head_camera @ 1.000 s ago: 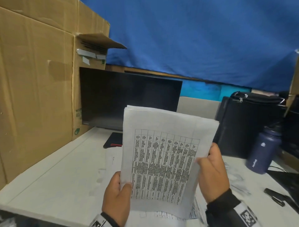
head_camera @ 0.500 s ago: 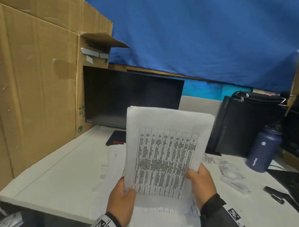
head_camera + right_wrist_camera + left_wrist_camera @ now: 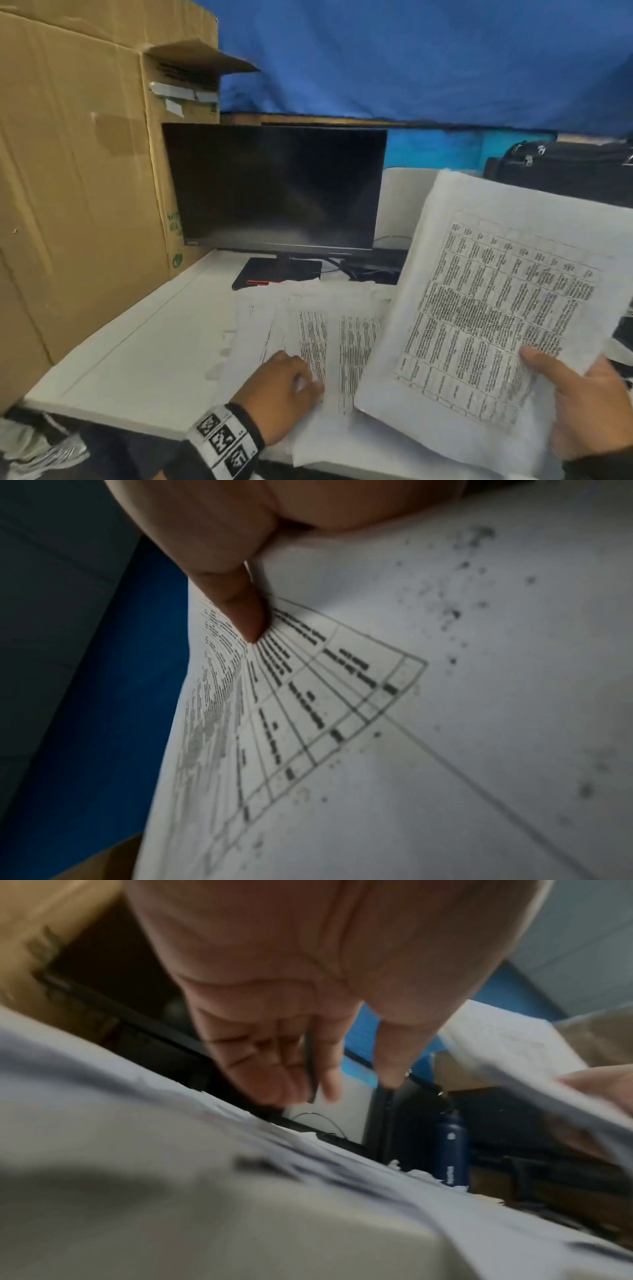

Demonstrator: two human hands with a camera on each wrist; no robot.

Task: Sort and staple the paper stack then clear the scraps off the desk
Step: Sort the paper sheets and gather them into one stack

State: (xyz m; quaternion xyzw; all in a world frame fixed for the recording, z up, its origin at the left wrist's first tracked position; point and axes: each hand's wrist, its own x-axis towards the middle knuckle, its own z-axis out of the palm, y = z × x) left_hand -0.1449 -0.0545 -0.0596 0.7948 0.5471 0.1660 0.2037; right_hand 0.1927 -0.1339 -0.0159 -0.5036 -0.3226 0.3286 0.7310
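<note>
Right hand (image 3: pixel 589 404) pinches paper stack (image 3: pixel 496 308); left hand (image 3: pixel 281 387) on loose sheets (image 3: pixel 329 329).

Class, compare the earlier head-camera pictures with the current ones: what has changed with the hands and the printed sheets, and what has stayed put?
The left hand let go of the white printed paper bundle and dropped onto the loose printed sheets on the white desk. The right hand alone now grips the bundle, swung to the right. The black monitor and brown cardboard box stayed in place.
</note>
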